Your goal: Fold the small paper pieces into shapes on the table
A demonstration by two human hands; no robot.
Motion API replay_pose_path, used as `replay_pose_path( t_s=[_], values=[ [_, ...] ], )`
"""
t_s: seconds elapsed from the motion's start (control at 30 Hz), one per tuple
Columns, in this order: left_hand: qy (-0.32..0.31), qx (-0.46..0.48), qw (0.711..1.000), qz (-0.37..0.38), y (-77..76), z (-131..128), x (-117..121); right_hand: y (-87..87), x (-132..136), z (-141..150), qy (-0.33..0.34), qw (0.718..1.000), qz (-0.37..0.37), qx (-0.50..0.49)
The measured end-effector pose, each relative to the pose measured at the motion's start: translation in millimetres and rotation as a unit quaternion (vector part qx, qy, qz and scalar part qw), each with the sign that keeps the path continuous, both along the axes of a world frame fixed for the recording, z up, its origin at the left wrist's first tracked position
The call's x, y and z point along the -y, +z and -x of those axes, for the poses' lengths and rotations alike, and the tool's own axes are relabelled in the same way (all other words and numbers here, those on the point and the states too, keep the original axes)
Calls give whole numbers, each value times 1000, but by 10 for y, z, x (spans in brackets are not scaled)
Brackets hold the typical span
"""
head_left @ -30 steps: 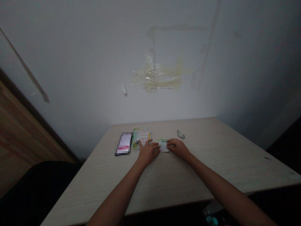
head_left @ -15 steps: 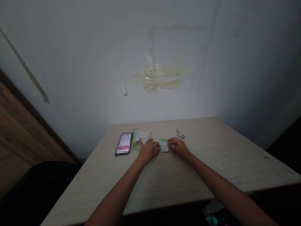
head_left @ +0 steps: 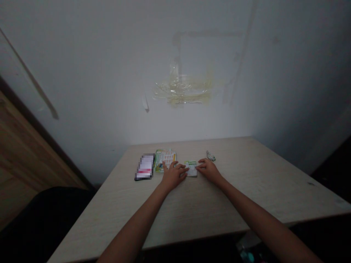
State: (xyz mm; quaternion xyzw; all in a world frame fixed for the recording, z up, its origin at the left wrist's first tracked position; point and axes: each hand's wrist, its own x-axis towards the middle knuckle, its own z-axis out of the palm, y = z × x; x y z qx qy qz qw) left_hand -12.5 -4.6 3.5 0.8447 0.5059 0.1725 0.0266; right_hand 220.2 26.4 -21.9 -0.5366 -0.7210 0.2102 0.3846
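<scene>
A small flat green-and-white packet, its print too small to read, lies on the table between my two hands. My left hand is palm down with fingers spread; its index fingertip rests on the packet's left part, and its outer fingers reach over the edge of some printed cards or leaflets. From the other side, my right hand has its bent fingers apart, fingertips at the packet's right edge. Whether they touch it I cannot tell. Just beyond this hand lies a crumpled bit of green-and-white wrapper.
A phone with a blurred screen lies left of the printed cards. The pale wooden table meets a wall with peeling tape. A dark chair-like shape stands at the left, and indistinct things lie below the table's front edge.
My right fingers have drawn slightly away from the packet's top, uncovering more of its green strip. My left index fingertip lies slightly farther right on the packet.
</scene>
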Motion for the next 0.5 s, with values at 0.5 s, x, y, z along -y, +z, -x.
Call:
replay_pose_path(
  t_s=[0.5],
  values=[
    [-4,-25,1000,-17,-22,7,-18,2,-101,50,6,984,-89,156]
  ],
)
